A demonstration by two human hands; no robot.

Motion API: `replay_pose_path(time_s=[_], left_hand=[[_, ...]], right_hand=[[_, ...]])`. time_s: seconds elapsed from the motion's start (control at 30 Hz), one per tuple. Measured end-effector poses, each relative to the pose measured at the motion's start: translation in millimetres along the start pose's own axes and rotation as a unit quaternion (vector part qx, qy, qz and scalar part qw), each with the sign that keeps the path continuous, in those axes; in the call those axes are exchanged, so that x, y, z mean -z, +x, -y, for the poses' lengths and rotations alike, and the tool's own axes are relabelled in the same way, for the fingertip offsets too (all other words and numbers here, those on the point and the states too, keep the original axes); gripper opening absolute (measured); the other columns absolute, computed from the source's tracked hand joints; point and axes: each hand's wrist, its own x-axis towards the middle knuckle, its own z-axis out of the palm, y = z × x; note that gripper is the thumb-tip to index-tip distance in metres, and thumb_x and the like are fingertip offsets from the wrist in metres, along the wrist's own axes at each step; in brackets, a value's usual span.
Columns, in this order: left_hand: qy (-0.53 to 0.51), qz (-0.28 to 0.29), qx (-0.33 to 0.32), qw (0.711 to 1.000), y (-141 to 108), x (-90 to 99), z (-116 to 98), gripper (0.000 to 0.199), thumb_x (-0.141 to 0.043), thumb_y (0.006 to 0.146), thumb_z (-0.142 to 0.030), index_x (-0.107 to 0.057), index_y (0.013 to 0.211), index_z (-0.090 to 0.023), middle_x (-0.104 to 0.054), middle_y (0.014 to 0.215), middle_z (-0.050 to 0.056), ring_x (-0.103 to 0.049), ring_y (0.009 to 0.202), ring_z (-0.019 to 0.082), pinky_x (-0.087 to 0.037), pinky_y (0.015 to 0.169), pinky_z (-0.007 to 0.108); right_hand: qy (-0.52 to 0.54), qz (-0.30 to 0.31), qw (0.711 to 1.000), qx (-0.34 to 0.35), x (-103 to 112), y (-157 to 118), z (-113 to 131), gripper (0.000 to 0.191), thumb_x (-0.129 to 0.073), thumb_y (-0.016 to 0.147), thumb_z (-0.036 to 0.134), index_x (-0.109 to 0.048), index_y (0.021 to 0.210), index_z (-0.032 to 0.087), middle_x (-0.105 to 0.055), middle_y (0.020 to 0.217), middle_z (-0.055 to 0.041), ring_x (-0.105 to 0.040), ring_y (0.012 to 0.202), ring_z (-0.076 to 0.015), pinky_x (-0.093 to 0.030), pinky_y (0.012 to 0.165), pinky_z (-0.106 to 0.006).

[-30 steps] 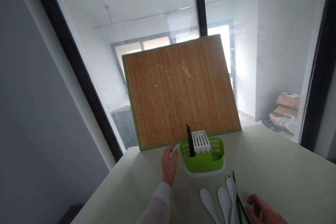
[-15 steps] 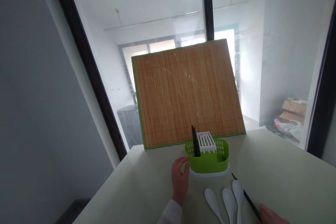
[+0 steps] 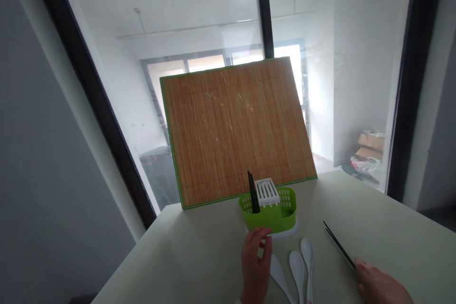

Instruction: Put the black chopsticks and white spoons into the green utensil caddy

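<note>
My right hand (image 3: 383, 282) is closed around the lower end of a pair of dark chopsticks (image 3: 340, 245), their tips pointing up and left over the table. My left hand (image 3: 257, 259) is at the front of the green cutlery holder (image 3: 269, 221), fingers curved and thumb apart, holding nothing visible. Whether its fingertips touch the holder's white base I cannot tell. Several black chopsticks (image 3: 253, 194) stand in the holder's left part, beside a white slotted piece (image 3: 267, 193) on top. Three white spoons lie in front: one (image 3: 279, 275) partly behind my left hand, a middle one (image 3: 297, 268) and a right one (image 3: 308, 252).
A bamboo mat with green edging (image 3: 235, 133) leans upright behind the holder against a glass wall. The pale table (image 3: 206, 247) extends to both sides. Beyond the glass, cardboard boxes (image 3: 370, 141) lie on the floor at right.
My left hand has moved right, from the holder's left side to its front. My right hand has come further into view, and the chopsticks have moved right, away from the spoons. The view has shifted slightly.
</note>
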Motion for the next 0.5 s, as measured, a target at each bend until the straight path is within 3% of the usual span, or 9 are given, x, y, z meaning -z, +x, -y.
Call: replay_pose_path(time_s=[0.07, 0.23, 0.37, 0.5], left_hand=[[-0.023, 0.052, 0.01, 0.998, -2, -8.8, -13, 0.022, -0.049, 0.088, -0.032, -0.067, 0.095, -0.023, -0.065, 0.093, 0.005, -0.06, 0.081, 0.014, -0.048, 0.065, 0.022], [-0.051, 0.183, 0.026, 0.982, -5, -34.3, -34, 0.021, -0.052, 0.085, -0.032, -0.07, 0.092, -0.024, -0.067, 0.084, 0.003, -0.059, 0.071, 0.012, -0.044, 0.057, 0.02], [-0.106, 0.215, 0.067, 0.968, 0, -58.5, -42, 0.026, -0.06, 0.078, -0.028, -0.068, 0.102, -0.024, -0.067, 0.085, 0.002, -0.057, 0.071, 0.012, -0.044, 0.058, 0.02], [-0.136, 0.262, 0.048, 0.954, 4, -76.4, -52, 0.031, -0.067, 0.071, -0.024, -0.069, 0.102, -0.023, -0.065, 0.079, 0.001, -0.054, 0.067, 0.011, -0.041, 0.057, 0.02]], right_hand=[[0.01, 0.014, 1.0, -0.001, 7, 2, -1, 0.041, -0.044, 0.07, 0.012, -0.062, 0.106, 0.017, -0.066, 0.111, -0.0154, -0.065, 0.092, -0.0291, -0.047, 0.076, -0.041], [0.126, -0.052, 0.99, 0.033, 48, -6, 24, 0.028, -0.041, 0.077, 0.018, -0.061, 0.097, 0.019, -0.069, 0.088, -0.0089, -0.065, 0.08, -0.0224, -0.047, 0.07, -0.034], [0.281, -0.084, 0.947, 0.129, 80, -22, 55, 0.023, -0.038, 0.089, 0.032, -0.056, 0.098, 0.022, -0.066, 0.081, -0.0014, -0.061, 0.068, -0.014, -0.048, 0.065, -0.025], [0.307, -0.152, 0.919, 0.197, 78, -36, 69, 0.022, -0.045, 0.087, 0.031, -0.058, 0.104, 0.025, -0.068, 0.095, -0.0028, -0.065, 0.082, -0.014, -0.051, 0.072, -0.02]])
